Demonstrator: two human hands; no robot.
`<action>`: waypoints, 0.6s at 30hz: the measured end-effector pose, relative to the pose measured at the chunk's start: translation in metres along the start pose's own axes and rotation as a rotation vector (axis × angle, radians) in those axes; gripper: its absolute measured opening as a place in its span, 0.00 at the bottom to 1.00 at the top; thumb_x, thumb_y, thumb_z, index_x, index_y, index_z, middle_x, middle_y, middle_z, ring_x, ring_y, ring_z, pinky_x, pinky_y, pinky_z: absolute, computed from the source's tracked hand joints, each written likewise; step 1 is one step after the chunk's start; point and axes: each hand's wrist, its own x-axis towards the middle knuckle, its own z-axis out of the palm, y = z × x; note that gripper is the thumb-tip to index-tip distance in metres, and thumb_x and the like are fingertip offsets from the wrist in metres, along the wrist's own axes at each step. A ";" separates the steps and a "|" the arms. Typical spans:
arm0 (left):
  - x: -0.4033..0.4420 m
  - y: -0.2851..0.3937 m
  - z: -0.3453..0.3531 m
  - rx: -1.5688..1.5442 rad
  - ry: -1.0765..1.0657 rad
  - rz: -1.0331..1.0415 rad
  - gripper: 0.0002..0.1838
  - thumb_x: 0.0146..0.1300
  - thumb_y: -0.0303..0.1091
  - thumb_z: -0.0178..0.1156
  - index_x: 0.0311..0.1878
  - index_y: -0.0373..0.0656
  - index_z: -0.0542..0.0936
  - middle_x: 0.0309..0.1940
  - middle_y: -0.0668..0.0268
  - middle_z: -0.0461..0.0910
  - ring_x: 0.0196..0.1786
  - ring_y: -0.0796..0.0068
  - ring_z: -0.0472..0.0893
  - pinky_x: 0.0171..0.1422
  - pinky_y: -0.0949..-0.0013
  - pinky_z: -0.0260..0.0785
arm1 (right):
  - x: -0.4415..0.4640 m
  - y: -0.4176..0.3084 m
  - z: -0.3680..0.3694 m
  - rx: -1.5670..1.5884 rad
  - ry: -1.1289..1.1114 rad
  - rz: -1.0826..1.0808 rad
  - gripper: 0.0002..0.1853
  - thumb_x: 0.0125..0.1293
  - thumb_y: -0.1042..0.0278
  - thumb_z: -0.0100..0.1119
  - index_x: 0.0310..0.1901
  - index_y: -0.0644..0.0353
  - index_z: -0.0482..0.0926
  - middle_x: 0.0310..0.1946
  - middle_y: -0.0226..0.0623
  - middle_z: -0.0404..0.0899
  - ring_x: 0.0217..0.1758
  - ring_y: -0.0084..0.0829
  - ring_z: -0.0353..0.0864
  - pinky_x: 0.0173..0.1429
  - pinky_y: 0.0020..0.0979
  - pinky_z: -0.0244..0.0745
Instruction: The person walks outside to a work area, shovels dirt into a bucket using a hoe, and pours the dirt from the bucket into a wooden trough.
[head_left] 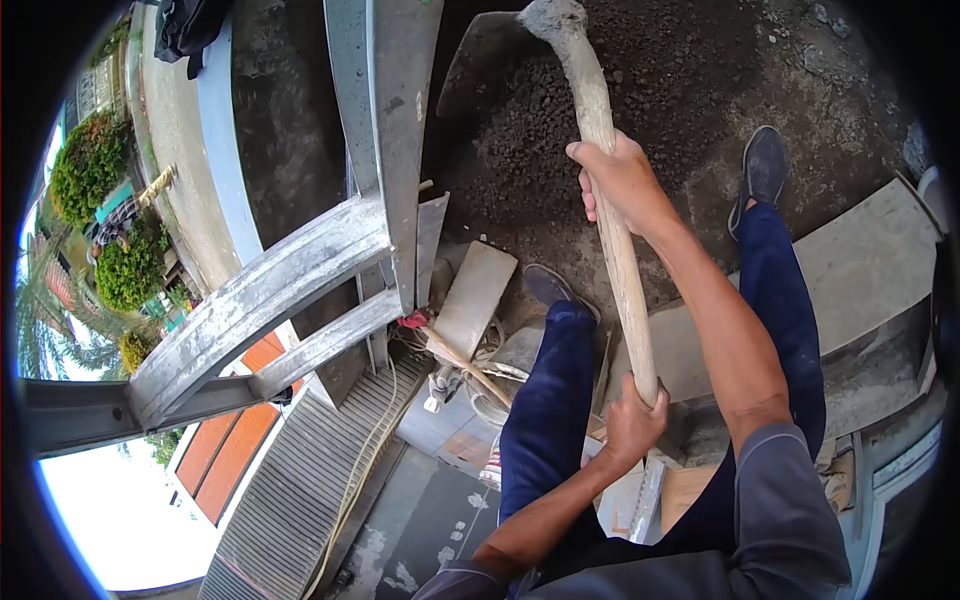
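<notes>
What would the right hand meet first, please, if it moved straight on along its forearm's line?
Beyond the handle it grips, the right hand would probably meet the soil beside the blade, though depth is unclear.

Open room for a hand lies above the dark, crumbly soil point(690, 80), between the long, pale wooden hoe handle point(592, 105) and the dark grey shoe point(765, 170) on the person's right. The right hand point(622, 185) and left hand point(632, 425), both wrapped around the handle, block passage along it; the right forearm slants across the space below. Toward the soil's left edge, the broad grey hoe blade point(480, 65) and an upright silvery metal post point(405, 130) stand in the way. Legs in navy trousers point(548, 410) flank the handle's lower end, and a flat grey slab point(870, 255) borders the soil's lower right.
</notes>
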 end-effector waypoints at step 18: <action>0.115 -0.009 -0.021 -0.433 0.284 -0.059 0.23 0.64 0.38 0.73 0.51 0.28 0.77 0.42 0.40 0.87 0.49 0.48 0.90 0.52 0.54 0.79 | 0.148 0.078 0.147 -0.383 -0.181 0.140 0.21 0.66 0.60 0.62 0.49 0.72 0.80 0.27 0.41 0.82 0.26 0.34 0.86 0.27 0.40 0.87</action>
